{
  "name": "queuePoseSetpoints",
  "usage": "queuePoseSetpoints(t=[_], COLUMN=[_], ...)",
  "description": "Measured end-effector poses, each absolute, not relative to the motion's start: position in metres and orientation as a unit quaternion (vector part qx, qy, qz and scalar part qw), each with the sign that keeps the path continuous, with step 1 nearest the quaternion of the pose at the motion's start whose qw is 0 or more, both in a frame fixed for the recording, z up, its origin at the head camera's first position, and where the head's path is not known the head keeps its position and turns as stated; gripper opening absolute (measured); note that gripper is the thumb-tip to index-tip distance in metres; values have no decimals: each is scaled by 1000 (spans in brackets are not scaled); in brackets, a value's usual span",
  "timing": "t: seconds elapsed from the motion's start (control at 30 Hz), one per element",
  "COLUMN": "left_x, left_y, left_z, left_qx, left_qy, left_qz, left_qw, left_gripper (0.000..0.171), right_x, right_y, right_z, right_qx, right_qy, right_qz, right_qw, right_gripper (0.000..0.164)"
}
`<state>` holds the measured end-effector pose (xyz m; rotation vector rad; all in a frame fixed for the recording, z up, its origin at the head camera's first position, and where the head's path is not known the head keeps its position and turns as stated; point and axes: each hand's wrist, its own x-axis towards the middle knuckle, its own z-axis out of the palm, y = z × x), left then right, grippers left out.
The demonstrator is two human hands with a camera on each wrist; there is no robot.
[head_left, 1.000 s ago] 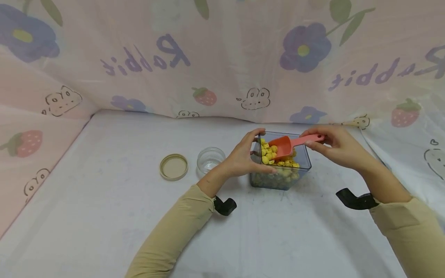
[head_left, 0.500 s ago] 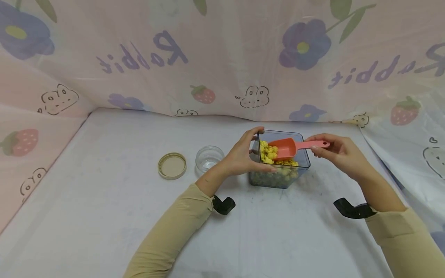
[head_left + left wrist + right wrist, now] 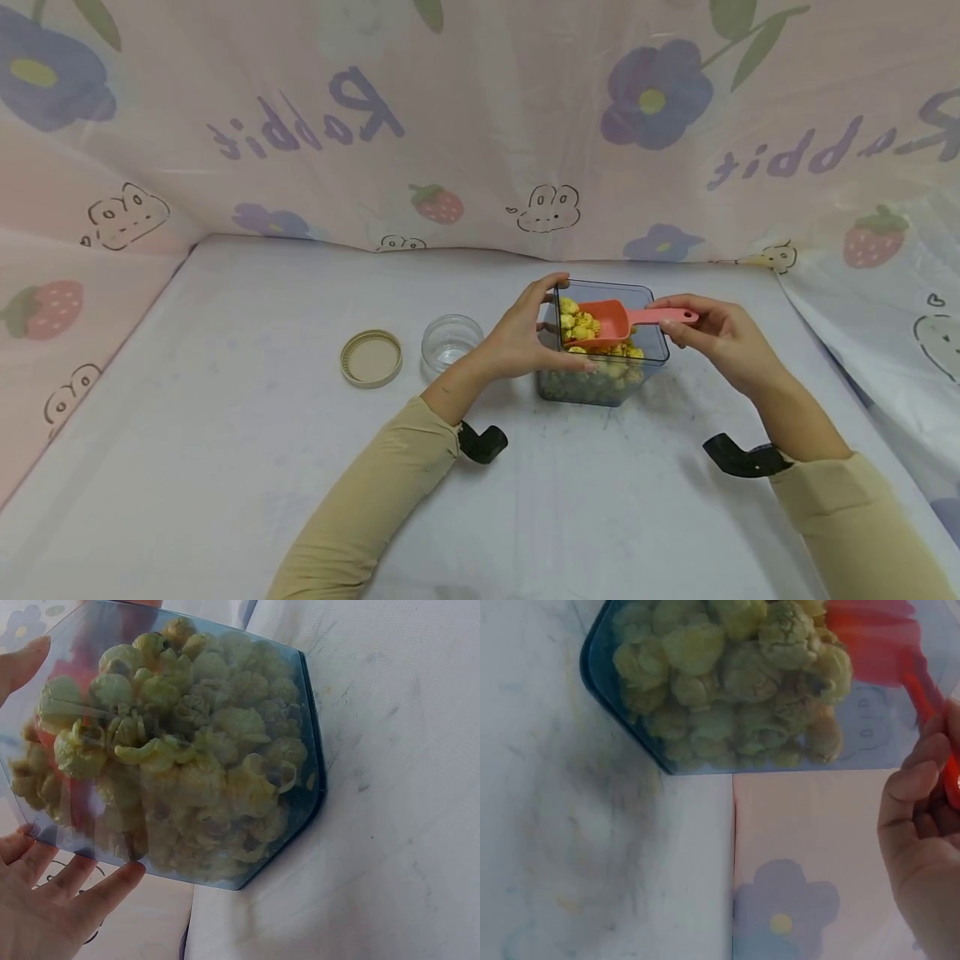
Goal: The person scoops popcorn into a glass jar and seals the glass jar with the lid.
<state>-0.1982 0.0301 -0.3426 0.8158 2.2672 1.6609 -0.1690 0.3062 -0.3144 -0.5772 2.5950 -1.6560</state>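
A clear bluish plastic container (image 3: 558, 387), partly filled with yellow popcorn (image 3: 195, 697), stands on the white table. My left hand (image 3: 517, 342) grips its left side, thumb along the near wall and fingers round the far corner. Between the thumb and fingers of my right hand (image 3: 723, 337), at the container's right rim, is the handle of a red-pink scoop (image 3: 617, 320). The scoop's bowl lies inside the container with popcorn at its left-hand mouth. Through the wall in the right wrist view, the red scoop (image 3: 877, 645) shows above the popcorn.
Left of the container stands a small clear glass jar (image 3: 452, 337) without a lid. Beside it lies a round beige lid (image 3: 371, 358), inner side up. A patterned curtain (image 3: 480, 167) encloses the back and sides of the table.
My right hand first moves down and right with the scoop, levelling it, then back left, pushing its bowl into the popcorn. Pieces now show in its mouth. My left hand keeps its grip.
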Motion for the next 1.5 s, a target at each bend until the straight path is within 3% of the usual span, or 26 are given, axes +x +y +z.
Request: queuePoseSetpoints(t=[0.83,1.5], left_x=[-198,-199], left_y=[29,29], left_z=[-343,-342], left_qx=[271,272], left_qy=[765,772], left_qz=[574,564], left_qw=[112,113], left_gripper=[109,107], right_x=[-163,-161], right_y=[302,309], right_z=[-332,-338], right_qx=[-183,-185], right_qy=[671,628], right_qz=[-718,-755], right_qw=[-11,-16], right_gripper=[24,27])
